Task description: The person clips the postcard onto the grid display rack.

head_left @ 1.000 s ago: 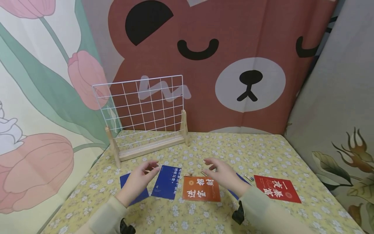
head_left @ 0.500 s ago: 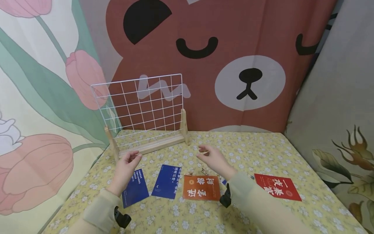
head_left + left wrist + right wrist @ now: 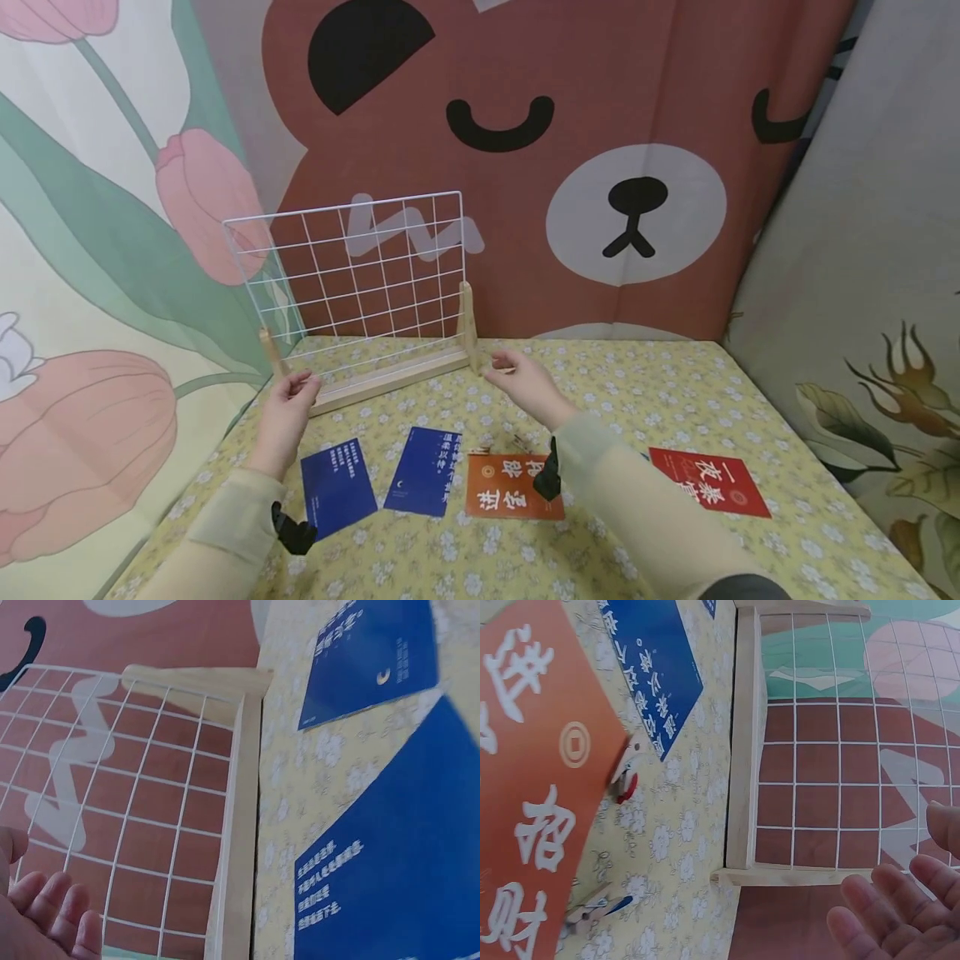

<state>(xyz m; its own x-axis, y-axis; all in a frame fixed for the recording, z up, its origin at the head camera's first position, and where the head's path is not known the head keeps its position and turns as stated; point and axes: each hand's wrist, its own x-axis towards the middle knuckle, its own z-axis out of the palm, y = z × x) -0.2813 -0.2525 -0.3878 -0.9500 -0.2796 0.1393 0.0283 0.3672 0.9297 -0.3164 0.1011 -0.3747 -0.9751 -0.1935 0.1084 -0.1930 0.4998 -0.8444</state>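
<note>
A white wire grid (image 3: 345,206) stands upright in a wooden stand (image 3: 397,381) at the back left of the table. My left hand (image 3: 283,421) is beside the stand's left post, fingers loosely bent, holding nothing. By the right post is my right hand (image 3: 531,389), its thumb and fingers apart around bare air in the right wrist view. Nearer me lie two blue cards, one on the left (image 3: 339,487) and another beside it (image 3: 422,473). An orange card (image 3: 495,500) lies to their right, partly covered by the right wrist's black strap.
A red card (image 3: 723,483) lies farther right, its corner behind my right sleeve. Small clothespins (image 3: 585,915) lie along the orange card's far edge. Flowered cloth (image 3: 622,375) covers the table. Printed curtains (image 3: 510,75) hang behind and at both sides.
Both hands have moved forward from above the cards to the stand, the left one also leftward and the right one slightly left. The left blue card is now uncovered. The cards stay put.
</note>
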